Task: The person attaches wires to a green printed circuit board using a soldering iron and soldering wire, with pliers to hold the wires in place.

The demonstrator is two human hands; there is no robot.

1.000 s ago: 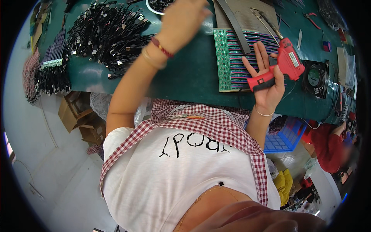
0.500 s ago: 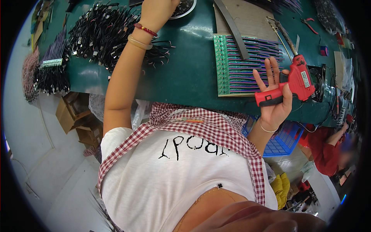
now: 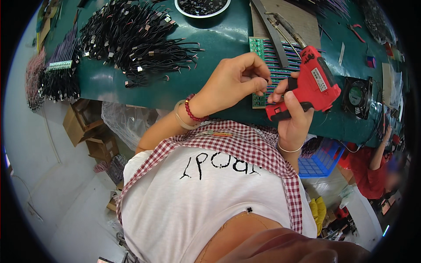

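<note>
My right hand (image 3: pixel 294 120) grips a red soldering gun (image 3: pixel 322 81), with its handle across the palm and its long metal tip pointing away to the upper left. Beside it, my left hand (image 3: pixel 239 81) has thumb and forefinger closed in a pinch. A small dark part (image 3: pixel 267 81) shows at those fingertips, too tiny to make out in detail. Both hands are over a panel of green circuit boards (image 3: pixel 258 100) with rows of dark, coloured wires running to the right. A grey metal bar (image 3: pixel 276 44) lies across the wires.
Black cables with metal plugs (image 3: pixel 131 44) are heaped on the green table at left. A white bowl (image 3: pixel 179 9) of small black parts stands at the far side. To the right are a black fan (image 3: pixel 356 97) and red pliers (image 3: pixel 356 32). Another person's red sleeve (image 3: pixel 368 175) shows.
My left hand has come back from the bowl to the boards, now pinched. My right hand has closed more around the soldering gun and shifted it left.
</note>
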